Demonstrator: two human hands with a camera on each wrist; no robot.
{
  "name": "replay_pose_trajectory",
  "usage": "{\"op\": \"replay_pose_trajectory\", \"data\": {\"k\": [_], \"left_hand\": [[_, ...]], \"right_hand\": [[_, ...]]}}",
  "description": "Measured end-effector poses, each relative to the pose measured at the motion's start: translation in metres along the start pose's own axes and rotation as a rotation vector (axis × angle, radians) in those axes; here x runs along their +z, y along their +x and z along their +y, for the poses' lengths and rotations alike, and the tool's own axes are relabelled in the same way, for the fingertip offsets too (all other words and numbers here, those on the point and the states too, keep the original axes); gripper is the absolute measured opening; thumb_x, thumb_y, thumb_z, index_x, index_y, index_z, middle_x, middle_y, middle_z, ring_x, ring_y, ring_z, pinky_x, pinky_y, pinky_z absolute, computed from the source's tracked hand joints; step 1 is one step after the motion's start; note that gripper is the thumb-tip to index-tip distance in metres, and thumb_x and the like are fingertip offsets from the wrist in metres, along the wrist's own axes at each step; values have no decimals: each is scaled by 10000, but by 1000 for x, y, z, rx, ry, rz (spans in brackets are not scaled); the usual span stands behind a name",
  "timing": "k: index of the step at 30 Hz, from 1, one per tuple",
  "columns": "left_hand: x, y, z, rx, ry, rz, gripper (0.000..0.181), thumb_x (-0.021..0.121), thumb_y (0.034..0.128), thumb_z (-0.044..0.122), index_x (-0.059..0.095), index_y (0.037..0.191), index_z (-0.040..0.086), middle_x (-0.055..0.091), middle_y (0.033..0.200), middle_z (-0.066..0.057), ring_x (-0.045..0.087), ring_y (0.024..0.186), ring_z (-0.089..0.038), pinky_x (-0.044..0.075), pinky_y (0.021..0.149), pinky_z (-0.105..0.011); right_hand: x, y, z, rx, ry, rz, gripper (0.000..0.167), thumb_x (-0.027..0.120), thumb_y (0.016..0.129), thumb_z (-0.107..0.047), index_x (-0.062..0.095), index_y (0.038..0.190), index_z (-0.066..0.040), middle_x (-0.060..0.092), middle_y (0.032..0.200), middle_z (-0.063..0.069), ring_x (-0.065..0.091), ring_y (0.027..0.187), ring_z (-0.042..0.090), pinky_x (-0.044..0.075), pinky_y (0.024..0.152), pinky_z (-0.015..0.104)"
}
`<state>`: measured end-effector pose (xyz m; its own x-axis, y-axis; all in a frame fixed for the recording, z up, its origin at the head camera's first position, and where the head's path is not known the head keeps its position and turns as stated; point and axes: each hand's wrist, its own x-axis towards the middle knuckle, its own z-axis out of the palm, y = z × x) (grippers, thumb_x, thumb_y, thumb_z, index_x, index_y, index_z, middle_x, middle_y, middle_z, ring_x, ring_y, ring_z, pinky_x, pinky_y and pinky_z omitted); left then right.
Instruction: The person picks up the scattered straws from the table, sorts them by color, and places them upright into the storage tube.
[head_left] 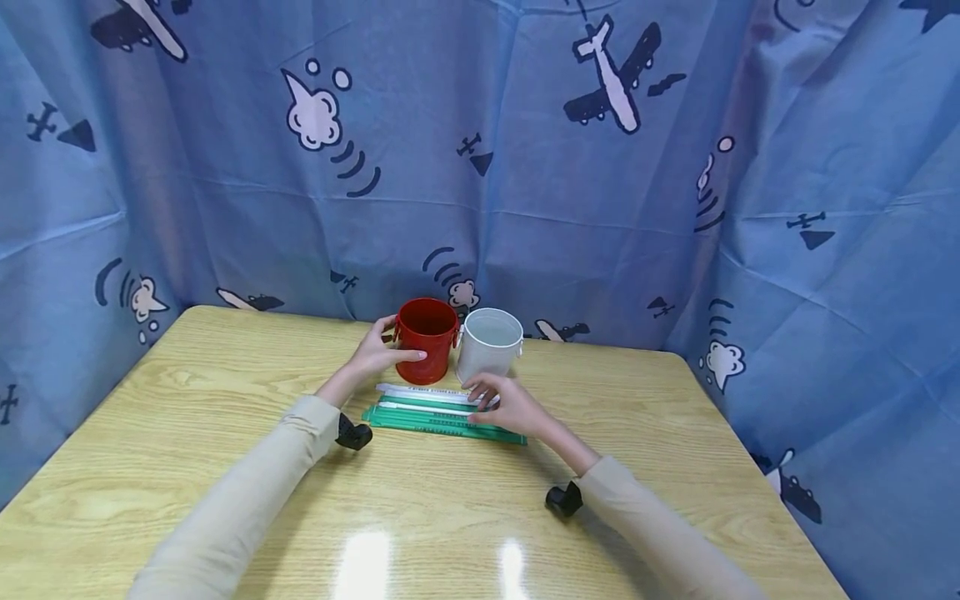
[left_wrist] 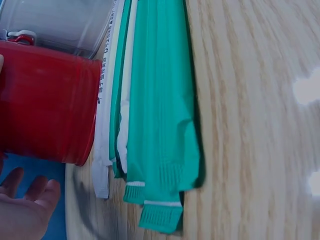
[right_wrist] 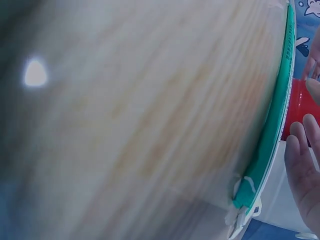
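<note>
In the head view my left hand (head_left: 380,353) is at the left side of a red bucket (head_left: 426,354), its thumb across the front. The left wrist view shows a gap between the fingers (left_wrist: 47,195) and the red bucket (left_wrist: 45,100). Just right of it stands a white bucket (head_left: 491,342). My right hand (head_left: 510,407) hovers over the right end of long, slim green and white packets (head_left: 442,419), its fingers bent and nothing visible between them. Printed lettering marks the packets (left_wrist: 160,90), which lie side by side before the buckets.
The wooden table (head_left: 420,492) has its back edge close behind the buckets. A blue curtain (head_left: 420,125) with airplane prints surrounds the back and sides. Black wrist cameras (head_left: 564,500) sit under both sleeves.
</note>
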<state>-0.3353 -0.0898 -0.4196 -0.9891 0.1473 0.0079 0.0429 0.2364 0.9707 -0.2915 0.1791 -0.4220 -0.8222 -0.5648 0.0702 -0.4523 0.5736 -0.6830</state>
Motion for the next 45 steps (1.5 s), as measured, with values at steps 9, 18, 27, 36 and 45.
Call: {"op": "replay_pose_trajectory", "data": {"k": [9, 18, 27, 36, 45], "left_hand": [[7, 0, 1, 15, -17, 12, 923, 789, 773, 146, 216, 1492, 65, 307, 1516, -151, 293, 1364, -335, 358, 1100, -530], [14, 1, -1, 42, -16, 5, 932, 795, 759, 97, 208, 1482, 61, 330, 1513, -150, 318, 1385, -338, 389, 1087, -516], [15, 1, -2, 67, 7, 12, 905, 786, 773, 100, 216, 1474, 66, 348, 1500, -153, 347, 1363, -342, 410, 1070, -512], [13, 0, -3, 85, 49, 9, 902, 785, 780, 150, 215, 1473, 65, 354, 1494, -170, 366, 1347, -370, 413, 1062, -526], [13, -3, -1, 76, 54, 13, 877, 785, 790, 177, 231, 1460, 64, 356, 1491, -172, 365, 1347, -379, 404, 1073, -518]], "right_hand": [[3, 0, 3, -13, -45, -36, 394, 774, 803, -131, 626, 1167, -100, 680, 1011, 68, 625, 845, 148, 526, 715, 204], [5, 3, 3, 3, -86, -36, 361, 764, 810, -113, 639, 1148, -100, 678, 1002, 57, 616, 854, 150, 517, 727, 192], [7, 6, 4, -29, -157, -70, 236, 745, 824, -88, 677, 1049, -104, 692, 966, 34, 601, 809, 114, 518, 732, 188], [8, 8, -2, -35, -199, -114, 196, 727, 837, -68, 685, 1028, -79, 701, 938, 39, 586, 791, 112, 514, 738, 180], [10, 9, -5, -30, -225, -122, 205, 728, 832, -54, 689, 1032, -77, 691, 904, 27, 576, 783, 100, 517, 739, 186]]}}
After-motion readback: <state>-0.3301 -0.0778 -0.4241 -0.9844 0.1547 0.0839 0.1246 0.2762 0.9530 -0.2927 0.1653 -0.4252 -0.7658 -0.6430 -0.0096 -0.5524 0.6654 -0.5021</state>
